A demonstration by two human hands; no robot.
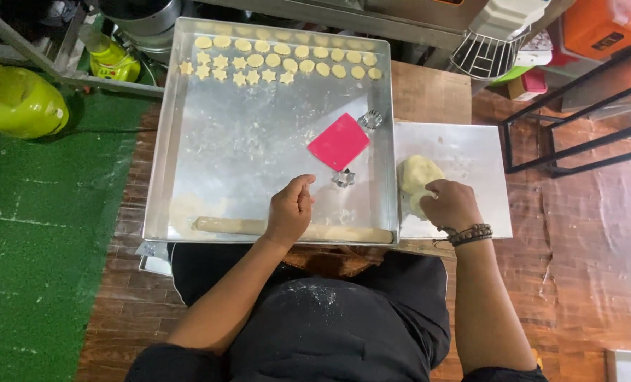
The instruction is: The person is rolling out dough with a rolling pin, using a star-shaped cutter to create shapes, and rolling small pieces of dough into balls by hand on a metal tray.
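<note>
Right hand (pixel 451 204) presses its curled fingers into the pale yellow lump of soft dough (pixel 418 175), which sits on the white cutting board (pixel 471 152) at the edge of the wooden desk (pixel 428 88). Left hand (pixel 290 209) rests loosely closed and holding nothing, just above the long wooden rolling pin (pixel 223 226) in the big shiny metal tray (pixel 259 134). That dough looks light, pliable and a bit sticky; cupping it from underneath with floured fingers seems wisest, since pinching would likely tear it.
</note>
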